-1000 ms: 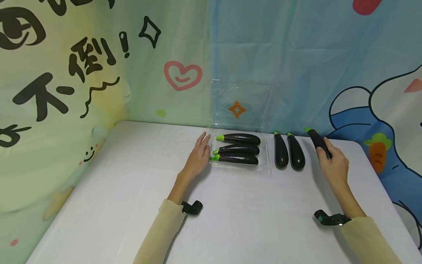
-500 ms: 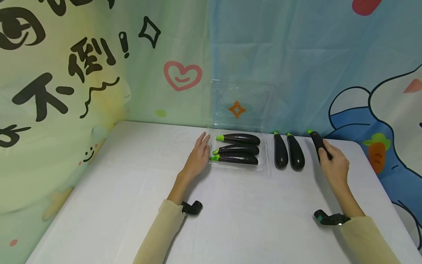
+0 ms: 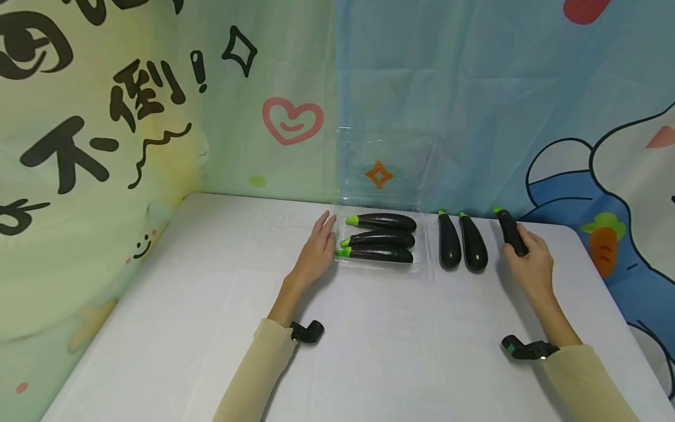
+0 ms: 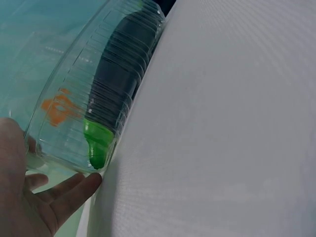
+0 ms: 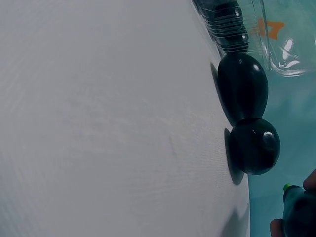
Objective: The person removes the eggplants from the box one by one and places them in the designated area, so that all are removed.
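Note:
In the head view, my right hand [image 3: 532,264] grips an eggplant [image 3: 509,228] near its thick end, with the green stem pointing away from me. The right wrist view shows part of that eggplant [image 5: 300,210] between fingertips at the lower right corner. My left hand [image 3: 315,249] rests with fairly straight fingers against the left side of a clear plastic container [image 3: 422,252]. Inside it lie three eggplants [image 3: 384,237], stems to the left. The left wrist view has the fingers touching the container's corner, beside one green stem [image 4: 98,143].
Two eggplants [image 3: 450,241] lie side by side between the container and my right hand. The container's clear lid [image 3: 390,146] stands raised at the back. A printed cloth [image 3: 295,70] hangs behind the white table [image 3: 369,351].
The held eggplant has shifted slightly right, and its thick end has swung a little leftward. My right hand's fingers have changed position on it slightly. My left hand stays in place.

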The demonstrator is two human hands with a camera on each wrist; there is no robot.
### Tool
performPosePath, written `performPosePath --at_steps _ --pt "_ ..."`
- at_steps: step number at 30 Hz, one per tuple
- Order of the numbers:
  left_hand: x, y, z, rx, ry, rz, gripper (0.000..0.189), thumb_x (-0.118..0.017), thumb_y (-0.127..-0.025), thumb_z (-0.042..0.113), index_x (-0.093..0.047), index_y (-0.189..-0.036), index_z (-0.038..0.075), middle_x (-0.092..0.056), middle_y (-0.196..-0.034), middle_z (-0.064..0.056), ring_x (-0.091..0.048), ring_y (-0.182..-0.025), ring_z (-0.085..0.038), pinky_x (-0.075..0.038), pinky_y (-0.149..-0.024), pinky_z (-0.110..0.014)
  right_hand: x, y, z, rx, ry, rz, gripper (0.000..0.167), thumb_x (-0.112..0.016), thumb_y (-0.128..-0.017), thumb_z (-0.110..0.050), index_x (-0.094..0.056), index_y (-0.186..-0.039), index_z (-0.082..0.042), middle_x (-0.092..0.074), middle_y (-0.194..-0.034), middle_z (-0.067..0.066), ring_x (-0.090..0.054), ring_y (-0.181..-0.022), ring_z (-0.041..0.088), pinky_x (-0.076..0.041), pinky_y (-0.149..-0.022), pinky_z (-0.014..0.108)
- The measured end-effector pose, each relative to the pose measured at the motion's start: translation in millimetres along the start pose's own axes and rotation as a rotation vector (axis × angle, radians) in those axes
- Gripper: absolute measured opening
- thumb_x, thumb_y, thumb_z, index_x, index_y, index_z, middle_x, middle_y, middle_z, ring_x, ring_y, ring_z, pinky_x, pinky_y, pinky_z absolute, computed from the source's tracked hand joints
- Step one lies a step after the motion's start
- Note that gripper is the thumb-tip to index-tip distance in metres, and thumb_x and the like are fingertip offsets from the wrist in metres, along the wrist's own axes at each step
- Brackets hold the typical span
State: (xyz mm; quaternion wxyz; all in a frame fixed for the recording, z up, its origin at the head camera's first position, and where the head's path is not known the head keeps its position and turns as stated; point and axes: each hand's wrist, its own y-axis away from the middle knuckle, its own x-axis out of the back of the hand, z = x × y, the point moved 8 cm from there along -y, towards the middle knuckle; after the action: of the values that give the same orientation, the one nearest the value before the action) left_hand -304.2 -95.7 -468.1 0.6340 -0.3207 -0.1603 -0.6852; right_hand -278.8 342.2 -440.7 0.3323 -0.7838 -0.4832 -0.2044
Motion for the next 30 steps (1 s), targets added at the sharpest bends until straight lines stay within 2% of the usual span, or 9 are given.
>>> performPosePath --at_steps 9,14,17,21,30 --pt "0.9 -1.3 -0.4 -0.009 0.0 0.003 0.048 -0.033 -0.104 0.017 -0.033 -0.151 0.009 -0.023 -0.162 -0.006 -0.028 -0.147 -0.025 -0.03 -0.118 -0.044 -1.5 0.0 1.0 0.011 0.003 0.003 0.052 -0.056 -0.092 -0.009 -0.047 -0.143 -0.005 -0.049 -0.144 0.022 -0.045 -0.134 0.044 -0.035 -0.11 0.057" --pt "1.2 -1.5 0.7 -0.016 0.001 -0.001 0.048 -0.033 -0.104 0.018 -0.033 -0.151 0.008 -0.023 -0.161 -0.009 -0.029 -0.147 -0.026 -0.031 -0.118 -0.045 -5.6 -2.4 3.1 0.024 -0.004 0.0 0.051 -0.058 -0.092 -0.007 -0.047 -0.142 -0.002 -0.048 -0.145 0.023 -0.043 -0.135 0.044 -0.033 -0.111 0.056" --pt "1.7 -1.6 1.1 -0.021 0.0 0.0 0.048 -0.033 -0.104 0.018 -0.033 -0.151 0.007 -0.023 -0.161 -0.009 -0.029 -0.147 -0.026 -0.031 -0.117 -0.046 -13.3 -4.5 3.9 0.013 0.014 -0.084 0.051 -0.054 -0.096 -0.012 -0.041 -0.144 0.001 -0.043 -0.146 0.027 -0.039 -0.136 0.048 -0.03 -0.113 0.058" --pt "2.1 -1.5 0.2 -0.017 0.001 0.003 0.048 -0.033 -0.104 0.017 -0.034 -0.151 0.007 -0.024 -0.161 -0.009 -0.029 -0.147 -0.026 -0.031 -0.118 -0.045 -24.5 -6.0 6.9 -0.003 0.047 -0.22 0.055 -0.042 -0.102 -0.022 -0.03 -0.148 0.004 -0.033 -0.149 0.034 -0.03 -0.137 0.053 -0.025 -0.114 0.061" --pt "0.1 -1.6 -2.4 -0.001 0.008 -0.005 0.048 -0.033 -0.104 0.019 -0.033 -0.152 0.01 -0.023 -0.162 -0.006 -0.028 -0.148 -0.024 -0.03 -0.118 -0.044 -36.1 -8.3 14.5 -0.007 0.055 -0.327 0.059 -0.032 -0.105 -0.03 -0.021 -0.15 0.007 -0.025 -0.149 0.039 -0.024 -0.137 0.058 -0.021 -0.112 0.066"
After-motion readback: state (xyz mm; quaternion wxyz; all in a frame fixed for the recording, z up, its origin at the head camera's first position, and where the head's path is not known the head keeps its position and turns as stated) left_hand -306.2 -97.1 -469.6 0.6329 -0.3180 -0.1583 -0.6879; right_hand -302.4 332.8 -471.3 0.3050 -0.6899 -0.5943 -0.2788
